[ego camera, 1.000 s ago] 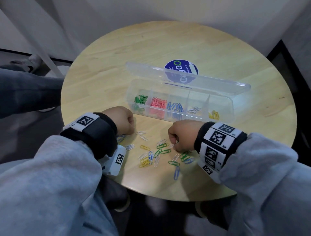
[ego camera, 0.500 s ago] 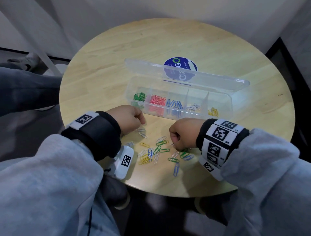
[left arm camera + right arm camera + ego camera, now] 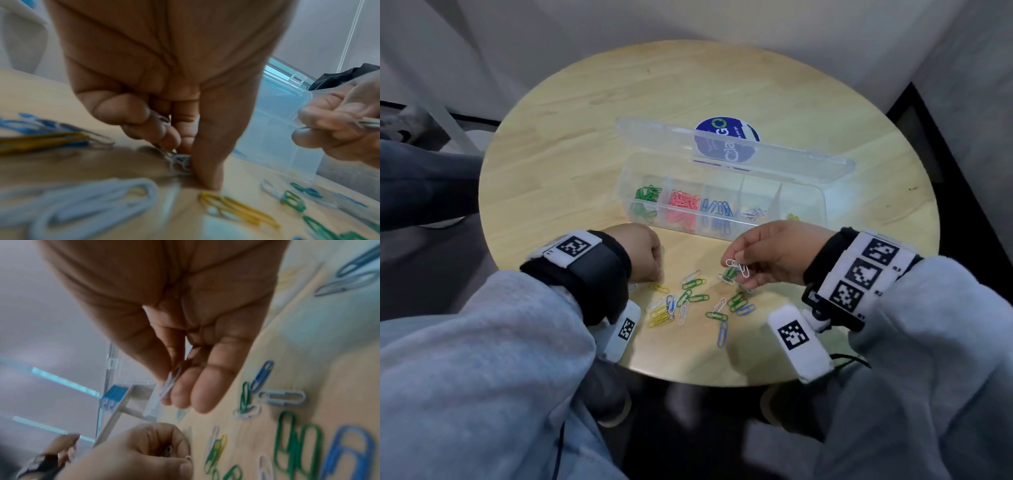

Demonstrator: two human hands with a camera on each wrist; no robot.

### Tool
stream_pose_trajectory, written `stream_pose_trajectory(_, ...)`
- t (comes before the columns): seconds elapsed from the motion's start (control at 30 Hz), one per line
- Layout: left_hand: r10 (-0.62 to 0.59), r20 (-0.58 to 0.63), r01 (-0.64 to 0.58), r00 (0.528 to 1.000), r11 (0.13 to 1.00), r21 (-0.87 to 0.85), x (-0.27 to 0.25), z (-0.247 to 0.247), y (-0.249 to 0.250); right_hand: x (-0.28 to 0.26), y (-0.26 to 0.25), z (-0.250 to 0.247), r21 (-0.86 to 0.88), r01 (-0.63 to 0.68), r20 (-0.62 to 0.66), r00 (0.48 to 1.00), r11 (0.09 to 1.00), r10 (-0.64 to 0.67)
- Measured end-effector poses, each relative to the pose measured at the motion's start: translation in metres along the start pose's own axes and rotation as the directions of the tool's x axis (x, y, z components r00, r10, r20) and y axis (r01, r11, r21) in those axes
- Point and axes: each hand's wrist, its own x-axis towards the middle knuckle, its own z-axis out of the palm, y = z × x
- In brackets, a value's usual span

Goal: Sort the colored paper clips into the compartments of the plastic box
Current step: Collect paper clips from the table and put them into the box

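A clear plastic box [image 3: 808,202] with its lid open lies across the round table; its compartments hold green, red, blue, white and yellow clips. Loose paper clips [image 3: 690,301] of several colours are scattered on the table in front of it. My right hand [image 3: 739,270] is lifted off the table and pinches white clips [image 3: 171,382] between thumb and fingers. My left hand [image 3: 654,263] is down on the table with curled fingers around white clips [image 3: 179,160], its thumb tip pressed beside them.
A round blue sticker [image 3: 726,144] shows through the open lid [image 3: 654,133]. The wooden table [image 3: 571,147] has a near edge just behind the loose clips. White walls close in behind, and a dark floor shows at right.
My right hand has risen from the pile and turned, now showing white clips in its fingers. My left hand has moved back down to the clips near the pile's left side.
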Motion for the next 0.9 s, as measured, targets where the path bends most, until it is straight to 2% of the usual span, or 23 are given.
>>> stream_pose_trajectory(0.1, 0.010, -0.006, -0.010, 1.000, 1.000, -0.013, -0.002, 0.001, -0.001, -0.007, 0.006, 0.001, 0.297, -0.006, -0.095, 0.995, 0.955, 0.036)
stream_pose_trajectory(0.2, 0.006, -0.053, -0.011, 0.999, 0.996, -0.088, -0.005, 0.000, -0.006, -0.015, 0.011, 0.000, 0.549, 0.036, -0.147, 0.988, 0.835, 0.054)
stream_pose_trajectory(0.27, -0.010, -0.082, -0.001, 0.997, 0.990, -0.139, -0.008, -0.006, -0.014, -0.020, 0.013, 0.001, 0.632, 0.056, -0.163, 0.985, 0.773, 0.061)
stream_pose_trajectory(0.33, -0.033, -0.114, 0.013, 0.993, 0.986, -0.169, -0.010, -0.012, -0.020, -0.022, 0.015, 0.006, 0.629, 0.080, -0.216, 0.974, 0.773, 0.075)
stream_pose_trajectory(0.43, -0.040, -0.148, 0.014, 0.988, 0.985, -0.173, -0.012, -0.013, -0.024, -0.021, 0.020, 0.015, 0.470, 0.070, -0.331, 0.938, 0.880, 0.102)
stream_pose_trajectory(0.53, -0.025, -0.130, 0.002, 0.991, 0.985, -0.173, -0.012, -0.010, -0.021, -0.019, 0.028, 0.019, 0.238, -0.044, -0.376, 0.917, 0.970, 0.134)
stream_pose_trajectory(0.6, -0.026, -0.119, 0.003, 0.993, 0.982, -0.190, -0.010, -0.012, -0.022, -0.017, 0.033, 0.016, 0.034, -0.112, -0.389, 0.914, 0.993, 0.117)
stream_pose_trajectory(0.7, -0.053, -0.052, 0.028, 0.997, 0.917, -0.399, -0.007, -0.013, -0.021, -0.017, 0.034, 0.012, -0.298, -0.196, -0.446, 0.894, 0.934, 0.045)
stream_pose_trajectory(0.8, -0.084, -0.005, 0.067, 0.996, 0.819, -0.570, -0.007, -0.019, -0.024, -0.017, 0.028, 0.012, -0.496, -0.246, -0.463, 0.886, 0.833, -0.013)
stream_pose_trajectory(0.83, -0.102, -0.016, 0.075, 0.995, 0.824, -0.562, -0.006, -0.020, -0.025, -0.016, 0.026, 0.014, -0.564, -0.266, -0.458, 0.888, 0.782, -0.028)
stream_pose_trajectory(0.9, -0.114, -0.068, 0.075, 0.991, 0.903, -0.424, -0.005, -0.020, -0.027, -0.013, 0.023, 0.018, -0.672, -0.289, -0.435, 0.899, 0.681, -0.048)
